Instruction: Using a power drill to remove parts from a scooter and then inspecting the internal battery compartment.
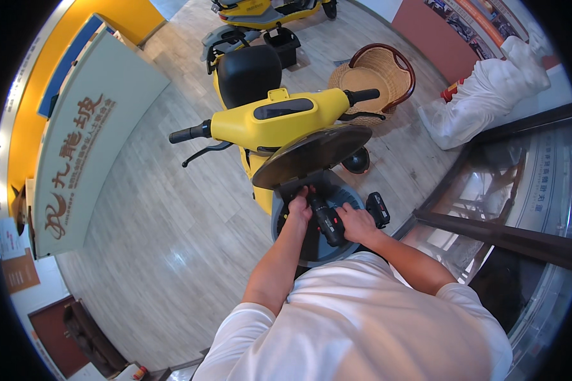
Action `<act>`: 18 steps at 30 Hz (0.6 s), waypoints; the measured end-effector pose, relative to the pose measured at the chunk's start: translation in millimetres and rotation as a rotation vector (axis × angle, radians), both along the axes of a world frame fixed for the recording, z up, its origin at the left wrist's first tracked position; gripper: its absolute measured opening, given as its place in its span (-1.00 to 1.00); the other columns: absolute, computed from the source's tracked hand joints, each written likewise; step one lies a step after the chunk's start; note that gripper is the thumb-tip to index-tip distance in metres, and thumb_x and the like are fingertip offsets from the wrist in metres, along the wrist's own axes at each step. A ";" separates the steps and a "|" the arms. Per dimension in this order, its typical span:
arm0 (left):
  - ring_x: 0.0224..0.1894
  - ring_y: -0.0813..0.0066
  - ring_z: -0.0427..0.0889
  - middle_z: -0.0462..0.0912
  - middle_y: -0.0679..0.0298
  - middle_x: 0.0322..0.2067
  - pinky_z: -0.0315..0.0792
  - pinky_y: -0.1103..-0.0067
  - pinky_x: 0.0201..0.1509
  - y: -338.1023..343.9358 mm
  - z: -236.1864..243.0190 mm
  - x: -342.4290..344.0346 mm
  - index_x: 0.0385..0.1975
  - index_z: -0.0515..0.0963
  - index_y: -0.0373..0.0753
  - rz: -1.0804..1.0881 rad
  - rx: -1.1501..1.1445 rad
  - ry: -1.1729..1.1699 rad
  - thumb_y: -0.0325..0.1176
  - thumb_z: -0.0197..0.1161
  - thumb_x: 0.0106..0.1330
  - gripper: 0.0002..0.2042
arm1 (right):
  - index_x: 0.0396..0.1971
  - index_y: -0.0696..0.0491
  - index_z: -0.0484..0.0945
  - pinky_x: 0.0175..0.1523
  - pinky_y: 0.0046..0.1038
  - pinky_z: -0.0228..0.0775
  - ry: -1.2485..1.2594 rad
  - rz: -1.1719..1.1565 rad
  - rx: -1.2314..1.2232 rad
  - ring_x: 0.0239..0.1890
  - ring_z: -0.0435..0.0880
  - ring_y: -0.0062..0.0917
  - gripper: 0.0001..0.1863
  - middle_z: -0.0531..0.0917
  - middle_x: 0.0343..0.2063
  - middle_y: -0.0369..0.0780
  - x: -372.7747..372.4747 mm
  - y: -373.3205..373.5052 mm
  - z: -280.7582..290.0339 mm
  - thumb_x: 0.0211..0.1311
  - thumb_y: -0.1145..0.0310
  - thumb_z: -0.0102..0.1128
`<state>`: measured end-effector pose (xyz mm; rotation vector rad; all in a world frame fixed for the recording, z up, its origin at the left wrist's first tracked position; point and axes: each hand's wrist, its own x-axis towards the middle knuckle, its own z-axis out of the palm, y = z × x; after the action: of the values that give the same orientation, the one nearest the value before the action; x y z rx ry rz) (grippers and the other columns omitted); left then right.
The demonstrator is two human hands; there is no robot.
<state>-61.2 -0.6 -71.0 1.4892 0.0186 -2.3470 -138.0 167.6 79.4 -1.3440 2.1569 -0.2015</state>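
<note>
Clasping the cordless drill (328,225) in the right hand (358,225) over the round grey tub (349,193), pointed lengthwise toward the tub's raised dark lid (314,154), front end just beside the left hand (300,204), impossible to tell whether gripping anything.

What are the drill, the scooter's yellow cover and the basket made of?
Drill: probably matte black plastic, from its dull surface. Yellow cover: probably painted or moulded plastic, smooth with a soft sheen. Basket: seemingly wicker or imitation, matte, from its weave.
</note>
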 end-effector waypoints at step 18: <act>-0.42 0.28 0.59 0.60 0.16 -0.46 0.53 0.33 -0.27 3.7 -6.7 -5.9 -0.33 0.55 -0.30 0.073 -0.085 -0.037 -0.49 0.18 0.30 -0.96 | -0.16 0.17 0.39 -0.22 -0.12 0.48 0.044 0.036 0.010 -0.31 0.63 -0.08 -0.54 0.48 -0.23 -0.02 -0.5 0.8 -11.8 -0.18 0.51 0.23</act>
<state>-67.1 3.1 -77.7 1.4664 -0.0352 -2.2341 -138.5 168.3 67.5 -1.3921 2.1654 -0.1476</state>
